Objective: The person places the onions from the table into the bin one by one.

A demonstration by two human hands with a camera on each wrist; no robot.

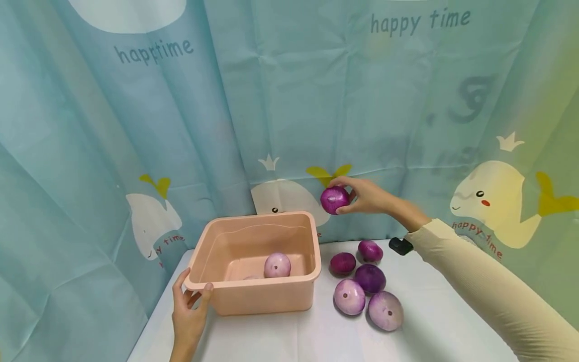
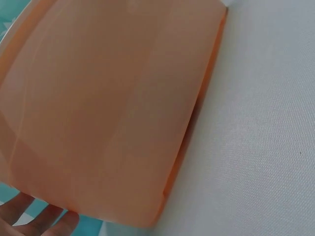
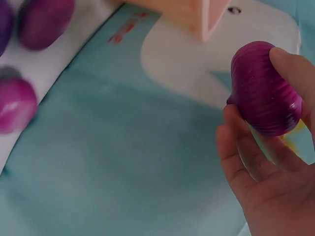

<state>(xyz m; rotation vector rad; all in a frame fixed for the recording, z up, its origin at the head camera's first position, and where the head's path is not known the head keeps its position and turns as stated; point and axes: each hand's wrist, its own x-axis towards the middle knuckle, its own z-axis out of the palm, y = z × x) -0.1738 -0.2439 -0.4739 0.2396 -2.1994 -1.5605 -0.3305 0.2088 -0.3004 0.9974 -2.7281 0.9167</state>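
1. Above the table (image 1: 253, 342), to the right of the tub (image 1: 262, 299), the right hand (image 1: 373, 195) pinches 1 purple onion (image 1: 334, 200) between thumb and fingertips.
2. The left hand (image 1: 189, 317) grips the tub's near left corner, thumb at the front, fingers at the side.
3. The likeliest trouble is a slip: the skin looks glossy, and the pinch covers only part of a round shape.
4. Carried low, the purple onion could clip the tub's right rim and be knocked loose.
5. A drop inside could bruise the pale onion (image 1: 277, 265) there; a sliver of something pale shows beside it, mostly hidden.
6. The 5 onions (image 1: 371, 278) on the table sit close together; a sleeve brushing them might set them rolling.
7. A hard pull at the corner might tilt or drag the tub.
8. The curtain (image 1: 289, 100) reads "happy time" in dark letters at upper right, and in red under the right whale (image 1: 490, 201). At upper left, a fold swallows some letters. No brand is readable.
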